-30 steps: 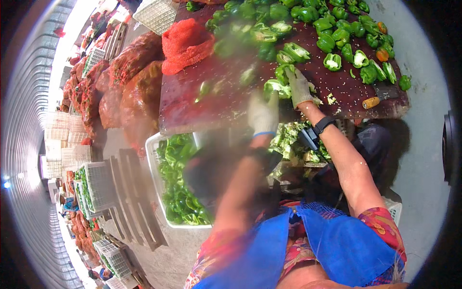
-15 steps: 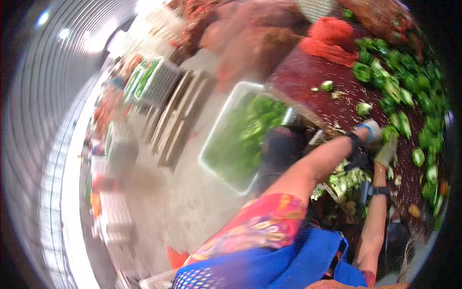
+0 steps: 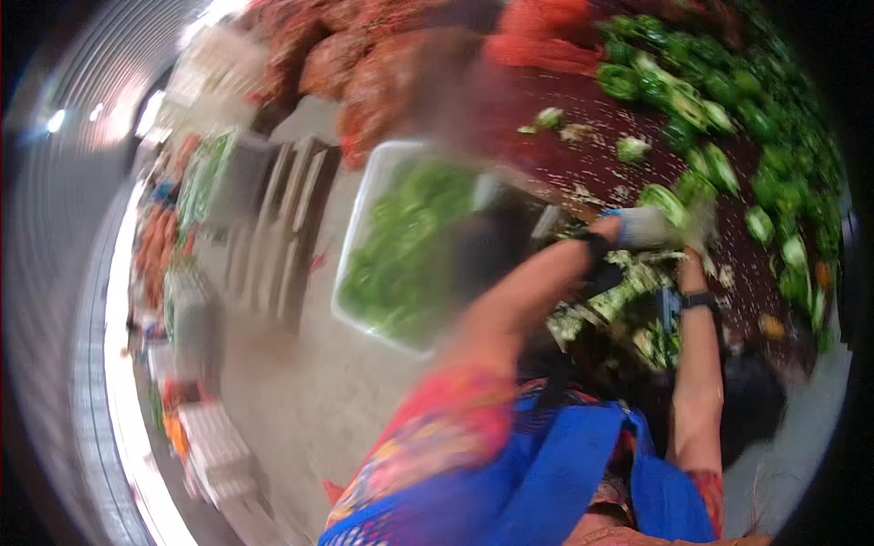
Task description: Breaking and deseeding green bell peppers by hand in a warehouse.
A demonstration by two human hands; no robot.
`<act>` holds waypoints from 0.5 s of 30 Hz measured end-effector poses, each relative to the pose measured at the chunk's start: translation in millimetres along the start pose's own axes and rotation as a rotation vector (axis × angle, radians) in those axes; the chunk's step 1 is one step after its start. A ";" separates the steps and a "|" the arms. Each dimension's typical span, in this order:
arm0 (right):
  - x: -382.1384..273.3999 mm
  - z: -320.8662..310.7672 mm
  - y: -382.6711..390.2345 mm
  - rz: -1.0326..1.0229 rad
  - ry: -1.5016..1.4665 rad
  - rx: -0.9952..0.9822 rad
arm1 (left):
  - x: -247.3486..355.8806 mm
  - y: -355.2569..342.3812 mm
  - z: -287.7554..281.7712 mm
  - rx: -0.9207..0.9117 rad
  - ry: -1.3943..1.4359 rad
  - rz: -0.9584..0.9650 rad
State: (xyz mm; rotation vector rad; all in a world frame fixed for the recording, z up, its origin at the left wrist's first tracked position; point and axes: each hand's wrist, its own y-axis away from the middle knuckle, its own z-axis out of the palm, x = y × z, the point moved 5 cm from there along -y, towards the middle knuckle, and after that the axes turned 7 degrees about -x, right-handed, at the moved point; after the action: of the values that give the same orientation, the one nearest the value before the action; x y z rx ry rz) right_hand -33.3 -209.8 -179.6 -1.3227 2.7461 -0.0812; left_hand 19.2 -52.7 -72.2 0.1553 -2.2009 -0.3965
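Near the front edge of the maroon board (image 3: 546,123), my gloved left hand (image 3: 648,228) is curled at a cut green pepper (image 3: 663,202) and appears to grip it. My gloved right hand (image 3: 699,226) is just right of it among more pepper pieces, its fingers smeared by motion. Pale cores and trimmings (image 3: 619,300) lie below both hands. Pale seeds, pepper halves (image 3: 716,171) and a heap of whole green peppers (image 3: 783,173) cover the board's right part. A red mesh bag (image 3: 542,45) lies at its far edge.
A white crate of green peppers (image 3: 350,246) stands on the floor beside the board. Behind are bulging mesh sacks (image 3: 373,86) and, to the left, wooden pallets (image 3: 291,218) with stacked crates. A curved metal wall (image 3: 64,227) runs along the left. Much is blurred.
The view has swung toward the left since a second ago, bringing more floor and pallets in, then shifted slightly again. Both hands remain close together at the board's near edge among peppers.
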 end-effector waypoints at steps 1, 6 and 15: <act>6.8 -16.6 -1.0 0.070 -0.092 0.033 | 35.7 21.0 6.2 -0.121 0.101 0.061; -36.0 -63.9 -6.1 0.116 -0.331 0.161 | 31.4 76.2 -8.7 0.203 0.140 -0.313; -29.6 -52.0 -1.5 -0.035 0.296 -0.089 | 19.9 25.0 -29.4 0.175 -0.177 -0.255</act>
State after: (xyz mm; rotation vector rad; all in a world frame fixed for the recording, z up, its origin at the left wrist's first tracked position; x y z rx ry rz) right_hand -19.3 -187.2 -126.0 -1.4913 3.0013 -0.1720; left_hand 30.8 -40.8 -32.1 0.5180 -2.3974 -0.3684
